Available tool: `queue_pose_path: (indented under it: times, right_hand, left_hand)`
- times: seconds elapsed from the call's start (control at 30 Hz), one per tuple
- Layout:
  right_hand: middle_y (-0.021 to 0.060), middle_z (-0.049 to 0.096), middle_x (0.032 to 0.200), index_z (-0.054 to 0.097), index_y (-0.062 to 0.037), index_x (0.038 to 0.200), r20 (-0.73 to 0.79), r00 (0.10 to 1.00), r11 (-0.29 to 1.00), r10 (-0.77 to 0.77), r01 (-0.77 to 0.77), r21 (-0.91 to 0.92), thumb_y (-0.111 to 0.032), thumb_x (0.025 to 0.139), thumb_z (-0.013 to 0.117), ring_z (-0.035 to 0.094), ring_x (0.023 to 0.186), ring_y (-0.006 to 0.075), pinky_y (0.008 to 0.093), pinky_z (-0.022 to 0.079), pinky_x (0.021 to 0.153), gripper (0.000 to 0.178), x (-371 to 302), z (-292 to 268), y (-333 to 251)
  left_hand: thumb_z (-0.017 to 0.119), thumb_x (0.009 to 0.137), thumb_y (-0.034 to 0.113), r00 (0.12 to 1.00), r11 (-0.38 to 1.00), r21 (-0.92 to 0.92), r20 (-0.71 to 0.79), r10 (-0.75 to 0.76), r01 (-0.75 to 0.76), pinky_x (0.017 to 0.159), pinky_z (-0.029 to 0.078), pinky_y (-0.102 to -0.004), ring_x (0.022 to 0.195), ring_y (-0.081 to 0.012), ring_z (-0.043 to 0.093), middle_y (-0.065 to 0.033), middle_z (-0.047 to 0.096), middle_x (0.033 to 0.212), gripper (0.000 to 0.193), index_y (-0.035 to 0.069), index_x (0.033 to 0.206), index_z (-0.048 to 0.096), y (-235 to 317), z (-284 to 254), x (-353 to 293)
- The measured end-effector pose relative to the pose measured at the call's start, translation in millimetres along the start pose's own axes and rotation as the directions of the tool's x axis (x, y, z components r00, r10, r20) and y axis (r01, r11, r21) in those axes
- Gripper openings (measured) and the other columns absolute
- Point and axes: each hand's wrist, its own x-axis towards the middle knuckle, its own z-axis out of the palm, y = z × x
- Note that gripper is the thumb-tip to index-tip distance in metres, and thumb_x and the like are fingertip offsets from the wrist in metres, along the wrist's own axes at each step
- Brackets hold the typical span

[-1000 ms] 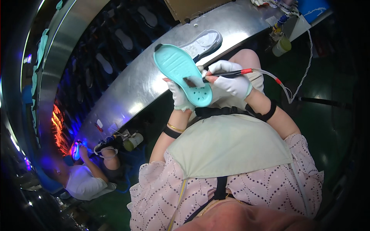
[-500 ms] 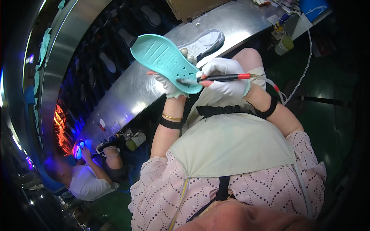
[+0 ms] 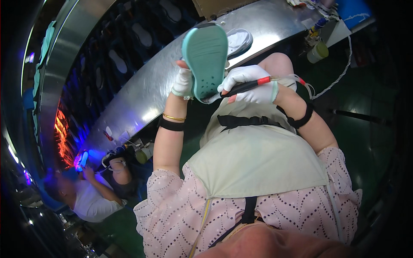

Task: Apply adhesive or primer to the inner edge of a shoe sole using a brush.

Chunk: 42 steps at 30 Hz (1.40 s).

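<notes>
My left hand [image 3: 183,82], in a white glove with bare fingertips, grips a teal shoe sole [image 3: 205,53] from its left side and holds it up over the bench edge. Several small dark holes dot the sole's near end. My right hand [image 3: 249,81], gloved the same way, is closed around a brush [image 3: 244,87] with a black and red handle and a hose at its back. The bristles touch the near rim of the sole. Behind the sole, partly hidden by it, a white shoe piece [image 3: 239,42] lies on the metal bench [image 3: 144,96].
Past the bench, dark racks hold several pale soles [image 3: 117,61]. A co-worker [image 3: 97,198] sits at lower left near blue light and an orange glow. A lidded pot [image 3: 317,52] hangs at the bench's right, with a white hose [image 3: 344,69] looping down. A cardboard box [image 3: 217,7] stands far back.
My left hand has turned the sole from slanting left to nearly upright and tilted it. The brush has moved from the sole's face to its near rim.
</notes>
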Motion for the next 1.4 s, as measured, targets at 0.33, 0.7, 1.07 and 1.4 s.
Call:
queue_pose_path:
  times: [0.33,0.7,1.07,1.4]
  right_hand:
    - [0.0078,0.064,0.088,0.060,-0.0040,0.081,0.036,0.993,0.991,-0.112,0.114,-0.070,-0.001,0.073,0.072,0.061,0.084,0.0193,0.0289,0.048,0.077,0.015,13.7,-5.0,-4.3]
    - [0.0058,0.063,0.088,0.060,-0.0017,0.080,0.031,1.000,0.998,-0.005,0.007,-0.069,0.004,0.074,0.068,0.059,0.084,0.0160,0.0290,0.047,0.076,0.011,20.0,-17.0,6.4]
    - [0.0031,0.061,0.090,0.059,-0.0030,0.097,-0.278,0.955,0.935,0.105,0.001,0.355,0.000,0.082,0.063,0.056,0.088,0.0101,0.0231,0.044,0.079,0.016,17.9,-46.8,-29.4]
    - [0.0023,0.061,0.082,0.060,-0.0005,0.088,-0.612,0.785,0.973,0.097,0.054,0.224,-0.007,0.082,0.065,0.059,0.075,0.0105,0.0236,0.048,0.068,0.010,27.6,-21.5,25.6]
  left_hand:
    - [0.061,0.073,0.066,0.994,0.979,-0.170,0.018,-0.109,0.111,0.088,0.050,-0.0326,0.104,-0.0211,0.059,-0.0117,0.056,0.120,0.088,0.003,0.131,0.043,-4.8,-17.6,8.5]
    - [0.049,0.082,0.067,0.949,0.955,0.077,-0.159,-0.272,0.286,0.074,0.052,-0.0285,0.088,-0.0155,0.062,-0.0096,0.062,0.103,0.072,0.006,0.119,0.054,4.1,-13.7,15.8]
    - [0.041,0.083,0.068,0.925,0.620,-0.773,0.323,0.200,0.136,0.108,0.028,-0.0503,0.125,-0.0308,0.042,-0.0168,0.044,0.136,0.082,0.005,0.135,0.041,27.8,-67.6,-8.7]
    - [0.051,0.086,0.047,0.996,0.654,-0.754,-0.091,-0.014,-0.060,0.105,0.036,-0.0437,0.110,-0.0280,0.056,-0.0159,0.053,0.125,0.061,0.003,0.128,0.044,-38.7,43.4,2.2]
